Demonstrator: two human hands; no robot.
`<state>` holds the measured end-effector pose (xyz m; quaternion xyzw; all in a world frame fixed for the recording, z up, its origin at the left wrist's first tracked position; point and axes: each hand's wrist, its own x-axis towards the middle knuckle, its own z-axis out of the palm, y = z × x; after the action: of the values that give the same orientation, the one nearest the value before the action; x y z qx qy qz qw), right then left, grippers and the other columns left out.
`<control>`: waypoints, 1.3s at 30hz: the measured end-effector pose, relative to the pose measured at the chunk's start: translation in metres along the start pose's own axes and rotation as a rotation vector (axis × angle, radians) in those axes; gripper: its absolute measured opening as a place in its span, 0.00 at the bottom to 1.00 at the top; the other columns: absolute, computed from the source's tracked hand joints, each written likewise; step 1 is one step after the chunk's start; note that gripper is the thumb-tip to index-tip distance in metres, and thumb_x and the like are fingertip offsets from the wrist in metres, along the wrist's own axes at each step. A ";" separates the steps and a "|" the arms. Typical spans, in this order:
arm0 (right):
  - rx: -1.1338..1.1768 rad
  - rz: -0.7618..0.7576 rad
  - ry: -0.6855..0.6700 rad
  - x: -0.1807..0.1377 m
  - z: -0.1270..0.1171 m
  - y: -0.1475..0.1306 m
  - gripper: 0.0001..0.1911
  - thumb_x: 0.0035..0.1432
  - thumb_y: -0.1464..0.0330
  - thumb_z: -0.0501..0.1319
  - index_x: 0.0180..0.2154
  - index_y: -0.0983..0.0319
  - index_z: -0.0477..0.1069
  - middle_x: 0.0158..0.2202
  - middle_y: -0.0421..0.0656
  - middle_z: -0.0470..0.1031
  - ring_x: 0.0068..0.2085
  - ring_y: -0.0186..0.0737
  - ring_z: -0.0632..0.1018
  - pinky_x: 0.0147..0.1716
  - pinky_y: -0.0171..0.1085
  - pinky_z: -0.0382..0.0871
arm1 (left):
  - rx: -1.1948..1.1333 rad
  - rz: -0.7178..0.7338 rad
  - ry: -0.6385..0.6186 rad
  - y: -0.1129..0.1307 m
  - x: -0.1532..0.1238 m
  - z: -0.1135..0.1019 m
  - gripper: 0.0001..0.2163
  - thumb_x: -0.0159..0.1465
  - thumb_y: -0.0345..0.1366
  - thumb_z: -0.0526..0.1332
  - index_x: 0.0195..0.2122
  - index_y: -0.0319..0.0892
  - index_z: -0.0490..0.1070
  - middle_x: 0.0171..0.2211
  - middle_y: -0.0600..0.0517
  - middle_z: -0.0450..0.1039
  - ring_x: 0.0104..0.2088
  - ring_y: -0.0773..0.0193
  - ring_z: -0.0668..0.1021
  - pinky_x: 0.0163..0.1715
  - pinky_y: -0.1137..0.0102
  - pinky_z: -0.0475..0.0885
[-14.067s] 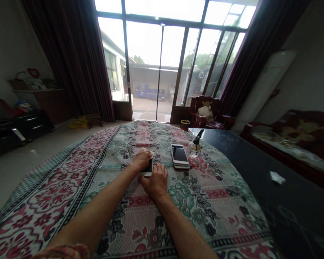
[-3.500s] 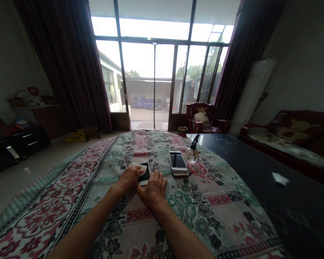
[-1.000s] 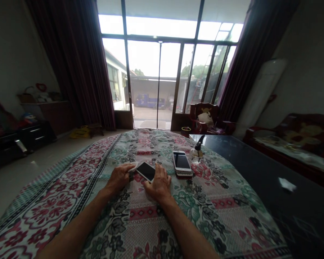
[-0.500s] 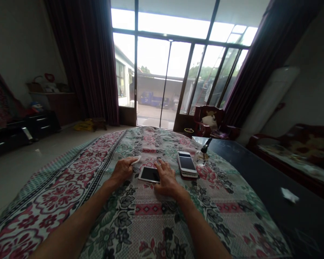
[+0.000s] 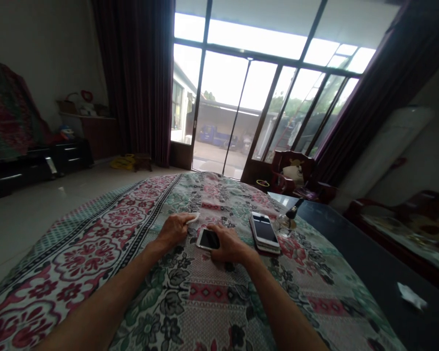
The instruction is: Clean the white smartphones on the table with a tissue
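Observation:
My left hand [image 5: 174, 230] pinches a small folded white tissue [image 5: 193, 218] that sticks out past the fingertips. Just to its right, a white-framed smartphone [image 5: 208, 239] lies dark screen up, close to the tabletop. My right hand [image 5: 228, 244] is wrapped round the right end of this phone, thumb on the near edge and fingers on the far edge, covering part of it. Further right sits a stack of phones [image 5: 264, 230], the top one white with its screen up. Behind that stack stands a clear bottle with a black pump top [image 5: 287, 224].
A floral tablecloth [image 5: 208, 292] covers the table under my arms. Along the right runs a black table [image 5: 373, 273] bearing a crumpled white tissue [image 5: 411, 296]. A wooden armchair [image 5: 294, 170] stands beyond, before the glass doors [image 5: 219, 112].
The view has swung left and tilted, so things sit further right. My right hand has closed round the phone's end, having lain flatter over it before. The left hand keeps the tissue.

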<state>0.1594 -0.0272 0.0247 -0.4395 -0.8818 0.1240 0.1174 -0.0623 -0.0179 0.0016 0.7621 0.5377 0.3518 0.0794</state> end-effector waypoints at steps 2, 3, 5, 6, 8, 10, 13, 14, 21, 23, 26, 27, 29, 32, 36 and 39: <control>0.037 -0.020 0.032 0.000 0.000 0.004 0.38 0.43 0.69 0.66 0.58 0.57 0.62 0.51 0.46 0.71 0.49 0.46 0.72 0.51 0.43 0.62 | -0.012 0.018 -0.006 0.000 0.000 0.000 0.24 0.56 0.22 0.50 0.49 0.46 0.75 0.50 0.55 0.76 0.52 0.64 0.75 0.56 0.70 0.65; 0.075 -0.042 0.049 0.000 -0.001 0.006 0.40 0.43 0.70 0.66 0.59 0.57 0.60 0.52 0.46 0.70 0.50 0.47 0.71 0.51 0.43 0.63 | -0.018 0.025 -0.005 0.000 0.000 0.000 0.24 0.56 0.22 0.50 0.49 0.46 0.75 0.50 0.54 0.76 0.51 0.64 0.75 0.56 0.70 0.65; 0.177 -0.105 0.068 -0.001 -0.005 0.010 0.41 0.43 0.71 0.66 0.61 0.57 0.57 0.55 0.48 0.68 0.53 0.48 0.70 0.52 0.45 0.64 | -0.032 0.044 -0.001 0.000 0.000 0.001 0.23 0.56 0.23 0.51 0.49 0.45 0.76 0.50 0.54 0.76 0.51 0.64 0.76 0.56 0.70 0.66; 0.230 -0.132 0.068 -0.001 -0.008 0.012 0.42 0.43 0.72 0.65 0.61 0.57 0.56 0.56 0.48 0.68 0.54 0.48 0.70 0.53 0.46 0.64 | -0.039 0.055 0.003 0.000 -0.001 0.002 0.23 0.56 0.22 0.51 0.48 0.45 0.76 0.49 0.54 0.76 0.50 0.64 0.76 0.55 0.70 0.66; 0.318 -0.145 0.060 -0.003 -0.013 0.016 0.43 0.43 0.74 0.64 0.61 0.57 0.56 0.56 0.48 0.67 0.54 0.48 0.70 0.54 0.47 0.64 | -0.054 0.080 0.017 0.001 -0.001 0.003 0.23 0.55 0.22 0.51 0.48 0.45 0.76 0.48 0.53 0.77 0.49 0.64 0.77 0.54 0.69 0.67; 0.377 -0.119 0.046 -0.004 -0.018 0.017 0.43 0.41 0.76 0.63 0.61 0.58 0.56 0.56 0.48 0.68 0.54 0.47 0.71 0.55 0.47 0.64 | -0.064 0.099 0.033 0.002 -0.001 0.004 0.24 0.54 0.21 0.51 0.48 0.46 0.76 0.47 0.53 0.78 0.48 0.64 0.77 0.54 0.69 0.68; 0.412 -0.081 0.029 -0.005 -0.021 0.016 0.43 0.39 0.78 0.62 0.60 0.59 0.57 0.56 0.49 0.68 0.56 0.48 0.70 0.56 0.48 0.63 | -0.064 0.113 0.047 0.005 -0.001 0.004 0.25 0.53 0.20 0.52 0.48 0.46 0.76 0.46 0.53 0.78 0.47 0.63 0.78 0.53 0.69 0.69; 0.411 -0.073 0.028 -0.005 -0.021 0.015 0.43 0.39 0.78 0.61 0.60 0.59 0.57 0.56 0.49 0.68 0.56 0.48 0.70 0.57 0.48 0.63 | -0.063 0.116 0.048 0.005 -0.001 0.004 0.25 0.53 0.20 0.52 0.48 0.46 0.76 0.46 0.53 0.78 0.47 0.63 0.78 0.52 0.69 0.69; 0.345 -0.056 0.035 -0.003 -0.020 0.011 0.42 0.38 0.77 0.61 0.59 0.59 0.61 0.56 0.48 0.68 0.56 0.50 0.70 0.56 0.50 0.62 | -0.042 0.115 0.021 0.005 -0.001 0.003 0.22 0.55 0.21 0.53 0.46 0.46 0.77 0.43 0.52 0.79 0.44 0.62 0.79 0.48 0.68 0.72; 0.324 -0.060 0.054 -0.003 -0.019 0.010 0.40 0.39 0.77 0.62 0.58 0.60 0.62 0.55 0.49 0.68 0.54 0.49 0.71 0.55 0.49 0.63 | -0.083 0.122 0.008 0.008 -0.002 0.004 0.20 0.57 0.23 0.54 0.46 0.46 0.77 0.43 0.52 0.79 0.43 0.63 0.79 0.47 0.69 0.72; 0.297 -0.107 0.097 -0.002 -0.016 0.011 0.37 0.41 0.75 0.62 0.56 0.63 0.64 0.53 0.50 0.69 0.52 0.47 0.72 0.53 0.47 0.65 | -0.165 0.132 0.008 0.017 -0.002 0.005 0.20 0.59 0.24 0.53 0.46 0.47 0.77 0.44 0.53 0.79 0.45 0.64 0.79 0.48 0.70 0.71; 0.294 -0.122 0.112 -0.002 -0.016 0.011 0.35 0.42 0.74 0.62 0.56 0.63 0.64 0.52 0.49 0.70 0.51 0.47 0.72 0.53 0.46 0.65 | -0.182 0.134 0.012 0.020 -0.002 0.006 0.20 0.59 0.24 0.53 0.46 0.47 0.77 0.44 0.53 0.79 0.45 0.64 0.78 0.48 0.70 0.71; 0.293 -0.136 0.142 -0.001 -0.015 0.012 0.34 0.43 0.73 0.63 0.56 0.62 0.65 0.52 0.49 0.70 0.51 0.47 0.72 0.53 0.46 0.65 | -0.189 0.140 0.028 0.027 -0.002 0.006 0.21 0.58 0.23 0.52 0.46 0.46 0.77 0.43 0.52 0.79 0.44 0.64 0.78 0.48 0.70 0.71; 0.295 -0.123 0.193 0.000 -0.017 0.014 0.34 0.42 0.73 0.63 0.55 0.60 0.65 0.51 0.48 0.70 0.51 0.47 0.72 0.52 0.46 0.65 | -0.153 0.178 0.057 0.038 -0.004 0.006 0.22 0.56 0.21 0.52 0.44 0.46 0.78 0.40 0.52 0.80 0.42 0.63 0.78 0.47 0.69 0.72; 0.340 -0.099 0.262 0.002 -0.022 0.019 0.35 0.42 0.73 0.62 0.55 0.60 0.65 0.52 0.47 0.70 0.51 0.46 0.72 0.53 0.46 0.65 | -0.045 0.252 0.065 0.056 -0.009 0.009 0.20 0.54 0.20 0.52 0.40 0.44 0.78 0.40 0.50 0.79 0.44 0.60 0.77 0.49 0.66 0.71; 0.382 -0.090 0.287 0.003 -0.025 0.020 0.34 0.42 0.74 0.61 0.55 0.60 0.65 0.52 0.46 0.71 0.51 0.45 0.72 0.54 0.46 0.65 | 0.002 0.200 0.116 0.061 -0.010 0.010 0.19 0.54 0.21 0.53 0.41 0.42 0.77 0.41 0.48 0.78 0.45 0.59 0.77 0.49 0.65 0.71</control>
<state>0.1804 -0.0101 0.0416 -0.3828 -0.8355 0.2193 0.3277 -0.0107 -0.0492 0.0201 0.7904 0.4631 0.4008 0.0121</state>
